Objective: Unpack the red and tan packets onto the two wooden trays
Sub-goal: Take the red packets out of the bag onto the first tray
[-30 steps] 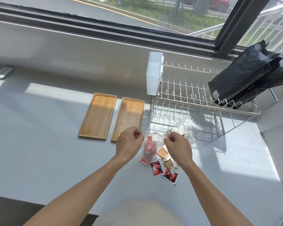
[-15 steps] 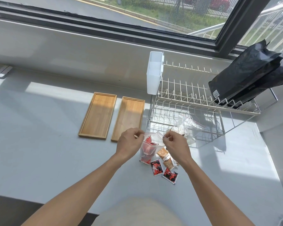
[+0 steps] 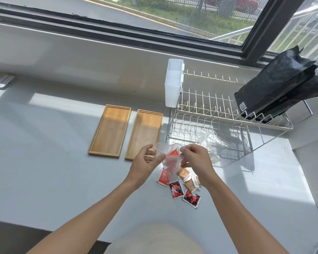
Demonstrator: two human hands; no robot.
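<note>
My left hand point(image 3: 147, 162) and my right hand point(image 3: 196, 160) both pinch the mouth of a clear plastic bag point(image 3: 168, 158), held just above the counter, with red packets showing inside it. Below the bag, red packets point(image 3: 175, 189) and tan packets point(image 3: 188, 181) lie loose on the grey counter. Two empty wooden trays lie side by side to the left: the left tray point(image 3: 109, 132) and the right tray point(image 3: 144, 134), whose near end is just beside my left hand.
A white wire dish rack point(image 3: 218, 114) stands to the right with a white plastic holder point(image 3: 173, 83) on its left end and black bags point(image 3: 283, 85) on top. Another clear zip bag point(image 3: 212, 142) lies under the rack. The window wall runs along the back.
My hands have pulled the bag's mouth wider apart, and my left hand's fingers have shifted along the rim. The loose packets and trays have not moved.
</note>
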